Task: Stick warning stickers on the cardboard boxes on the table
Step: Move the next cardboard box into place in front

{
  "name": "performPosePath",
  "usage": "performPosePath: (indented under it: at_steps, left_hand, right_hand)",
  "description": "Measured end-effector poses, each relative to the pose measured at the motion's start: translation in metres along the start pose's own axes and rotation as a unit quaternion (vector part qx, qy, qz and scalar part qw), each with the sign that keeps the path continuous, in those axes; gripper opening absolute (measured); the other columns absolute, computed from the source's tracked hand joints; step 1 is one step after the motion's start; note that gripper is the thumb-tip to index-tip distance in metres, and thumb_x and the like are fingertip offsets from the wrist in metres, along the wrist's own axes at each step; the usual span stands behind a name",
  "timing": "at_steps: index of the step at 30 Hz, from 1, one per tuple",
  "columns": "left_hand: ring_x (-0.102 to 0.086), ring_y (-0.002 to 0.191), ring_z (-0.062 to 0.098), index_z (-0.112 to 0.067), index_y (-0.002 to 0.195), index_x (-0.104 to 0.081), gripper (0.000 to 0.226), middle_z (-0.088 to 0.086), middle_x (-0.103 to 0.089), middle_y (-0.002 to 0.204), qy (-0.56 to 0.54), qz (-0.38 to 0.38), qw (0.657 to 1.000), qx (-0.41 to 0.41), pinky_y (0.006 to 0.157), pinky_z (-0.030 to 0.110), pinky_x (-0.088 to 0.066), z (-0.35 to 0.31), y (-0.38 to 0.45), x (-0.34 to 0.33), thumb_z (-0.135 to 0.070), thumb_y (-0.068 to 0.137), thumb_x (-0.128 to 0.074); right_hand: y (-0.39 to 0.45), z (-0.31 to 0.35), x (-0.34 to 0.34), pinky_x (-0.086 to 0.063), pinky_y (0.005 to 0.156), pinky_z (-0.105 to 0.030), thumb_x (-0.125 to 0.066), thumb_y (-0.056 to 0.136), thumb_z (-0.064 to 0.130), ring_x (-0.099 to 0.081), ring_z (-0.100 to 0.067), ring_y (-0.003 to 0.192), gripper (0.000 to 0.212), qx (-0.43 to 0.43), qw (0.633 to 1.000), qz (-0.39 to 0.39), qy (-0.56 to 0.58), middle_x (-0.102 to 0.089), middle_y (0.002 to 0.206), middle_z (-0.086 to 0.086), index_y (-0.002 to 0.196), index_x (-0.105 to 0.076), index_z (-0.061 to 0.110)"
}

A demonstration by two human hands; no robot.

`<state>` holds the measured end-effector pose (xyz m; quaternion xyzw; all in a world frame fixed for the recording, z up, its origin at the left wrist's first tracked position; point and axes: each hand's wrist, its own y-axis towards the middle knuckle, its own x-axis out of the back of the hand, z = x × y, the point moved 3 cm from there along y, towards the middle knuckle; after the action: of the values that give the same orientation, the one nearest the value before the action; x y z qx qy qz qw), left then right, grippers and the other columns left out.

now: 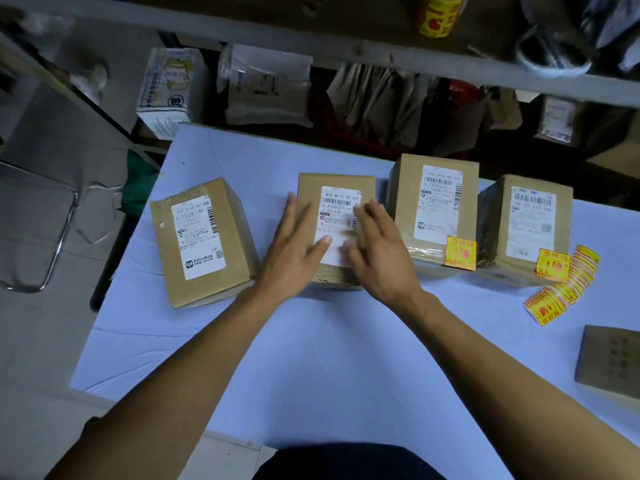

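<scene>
Fingers point(313, 249) of the left hand point(294, 251) lie straight and slightly spread, flat against the left part of the second cardboard box point(334, 202), thumb tip resting on its white shipping label point(337, 223). Right hand point(379, 251) fingers are likewise extended and loosely spread over the right part of the same label; neither hand grips anything, and whether the right fingertips actually touch the box is unclear because of blur.

From the head view, four brown cardboard boxes stand in a row across the far half of the pale blue table point(311, 358), each with a white barcode label on top. Leftmost box point(201, 244) is turned at a slight angle and carries no coloured sticker. Third box point(433, 209) has a yellow-and-red warning sticker point(460, 252) at its near right corner, over a band of clear tape. Fourth box point(526, 230) bears a similar sticker point(552, 265) at its near right corner. Just beside that box, a curved strip of spare warning stickers point(561, 289) lies on the table. Another flat brown carton point(609, 362) sits at the right edge, well apart from the row.
</scene>
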<state>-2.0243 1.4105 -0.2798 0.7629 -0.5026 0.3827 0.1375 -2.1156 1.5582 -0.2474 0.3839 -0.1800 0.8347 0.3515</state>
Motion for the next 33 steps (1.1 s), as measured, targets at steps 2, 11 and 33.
performPosePath:
  at_steps: [2, 11, 33]
  left_hand:
    - [-0.026, 0.146, 0.011, -0.031, 0.156, -0.020, 0.072, -0.002, -0.018, 0.165, -0.097, -0.036, 0.989, 0.109, 0.109, 0.025, -0.029, 0.003, 0.011, 0.005, -0.047, 0.096, -0.055]
    - [-0.071, 0.092, 0.000, -0.039, 0.123, -0.057, 0.032, -0.022, -0.074, 0.103, -0.402, 0.045, 0.876, 0.262, 0.071, 0.019, -0.054, 0.016, 0.030, -0.014, -0.054, 0.095, -0.053]
    - [-0.071, 0.104, 0.009, -0.037, 0.126, -0.059, 0.038, -0.014, -0.074, 0.114, -0.457, 0.027, 0.863, 0.215, 0.085, 0.030, -0.055, -0.062, -0.151, -0.034, -0.052, 0.092, -0.053]
  right_hand:
    - [0.014, -0.003, -0.001, -0.017, 0.106, -0.009, -0.059, 0.094, 0.020, -0.036, -0.025, 0.138, 0.056, -0.092, 0.988, -0.045, 0.113, -0.046, 0.147, -0.017, 0.145, -0.041, 0.004]
    - [0.041, -0.028, -0.040, -0.038, 0.113, -0.044, -0.064, 0.090, 0.042, -0.053, -0.023, 0.131, 0.077, -0.362, 0.848, 0.027, 0.387, -0.055, 0.144, 0.000, 0.153, -0.029, 0.017]
    - [-0.154, 0.011, 0.033, -0.048, 0.104, -0.040, -0.062, 0.094, 0.038, -0.063, -0.006, 0.112, 0.048, -0.276, 0.882, -0.028, 0.381, -0.067, 0.123, 0.016, 0.139, -0.046, 0.036]
